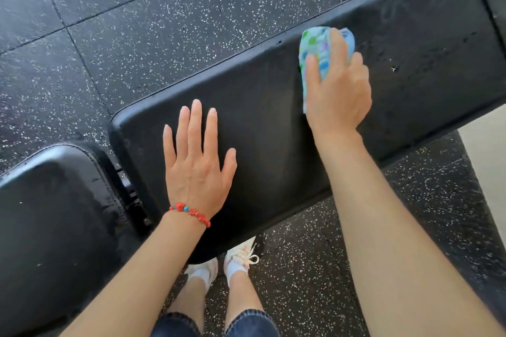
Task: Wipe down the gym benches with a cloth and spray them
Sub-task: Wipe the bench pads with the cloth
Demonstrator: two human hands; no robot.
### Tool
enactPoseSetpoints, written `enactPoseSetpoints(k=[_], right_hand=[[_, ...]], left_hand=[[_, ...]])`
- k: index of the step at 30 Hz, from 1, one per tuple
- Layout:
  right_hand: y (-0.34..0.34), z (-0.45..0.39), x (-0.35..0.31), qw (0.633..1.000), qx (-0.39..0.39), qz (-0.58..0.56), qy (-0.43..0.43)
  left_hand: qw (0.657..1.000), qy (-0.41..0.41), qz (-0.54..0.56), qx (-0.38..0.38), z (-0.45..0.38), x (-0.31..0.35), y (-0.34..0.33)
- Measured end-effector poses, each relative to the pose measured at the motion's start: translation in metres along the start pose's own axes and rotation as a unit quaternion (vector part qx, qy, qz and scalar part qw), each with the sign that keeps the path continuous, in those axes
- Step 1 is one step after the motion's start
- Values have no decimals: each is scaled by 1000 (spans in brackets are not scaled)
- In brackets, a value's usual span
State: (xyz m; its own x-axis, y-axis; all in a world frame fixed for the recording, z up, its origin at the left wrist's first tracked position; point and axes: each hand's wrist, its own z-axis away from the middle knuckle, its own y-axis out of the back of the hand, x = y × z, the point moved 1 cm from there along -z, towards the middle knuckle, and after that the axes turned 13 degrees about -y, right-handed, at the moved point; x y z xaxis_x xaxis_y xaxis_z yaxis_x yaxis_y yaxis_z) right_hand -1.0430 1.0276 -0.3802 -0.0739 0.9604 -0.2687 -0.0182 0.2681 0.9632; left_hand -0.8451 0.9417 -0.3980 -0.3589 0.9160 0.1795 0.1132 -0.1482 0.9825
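A long black padded bench pad [273, 123] runs from the lower left up to the upper right. My right hand [338, 90] presses a bunched light-blue cloth with coloured dots [315, 46] onto the pad near its far edge. My left hand [198, 161] lies flat on the pad with fingers spread and holds nothing; a red bead bracelet circles its wrist. Wet streaks and droplets show on the pad to the right of the cloth. No spray bottle is in view.
A second black seat pad [54, 221] sits at the lower left, split from the long pad by a gap with a metal hinge [128, 191]. Speckled black rubber floor tiles [137, 22] surround the bench. My feet in white shoes [219, 262] stand beneath the pad's near edge.
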Motion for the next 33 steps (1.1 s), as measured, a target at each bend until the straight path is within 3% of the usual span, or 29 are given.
enactPoseSetpoints(k=[2, 5, 9, 15, 18, 22, 25, 30, 33], right_hand=[[-3, 22, -15, 999, -5, 2, 34], [-8, 63, -38, 985, -34, 7, 167], [-7, 43, -35, 965, -37, 17, 261], [-5, -53, -12, 999, -26, 14, 38], [-7, -32, -16, 997, -22, 31, 65], [1, 6, -11, 977, -51, 24, 204], [5, -16, 2, 964, -56, 16, 261], [18, -101, 55, 997, -37, -14, 66], [16, -99, 56, 997, -32, 3, 73]], left_hand=[[1000, 0, -1, -2, 1, 1, -1], [1000, -6, -8, -1, 1, 0, -3], [1000, -6, -6, -1, -1, -1, -1], [1000, -19, 18, 12, -10, 3, 4], [999, -25, 24, 21, -27, 13, 4], [999, -38, 29, 9, -49, 39, -2], [1000, -28, 11, -5, -56, 50, -9], [1000, -21, -5, -8, -54, 49, -14], [1000, -14, -2, -4, -54, 51, -13]])
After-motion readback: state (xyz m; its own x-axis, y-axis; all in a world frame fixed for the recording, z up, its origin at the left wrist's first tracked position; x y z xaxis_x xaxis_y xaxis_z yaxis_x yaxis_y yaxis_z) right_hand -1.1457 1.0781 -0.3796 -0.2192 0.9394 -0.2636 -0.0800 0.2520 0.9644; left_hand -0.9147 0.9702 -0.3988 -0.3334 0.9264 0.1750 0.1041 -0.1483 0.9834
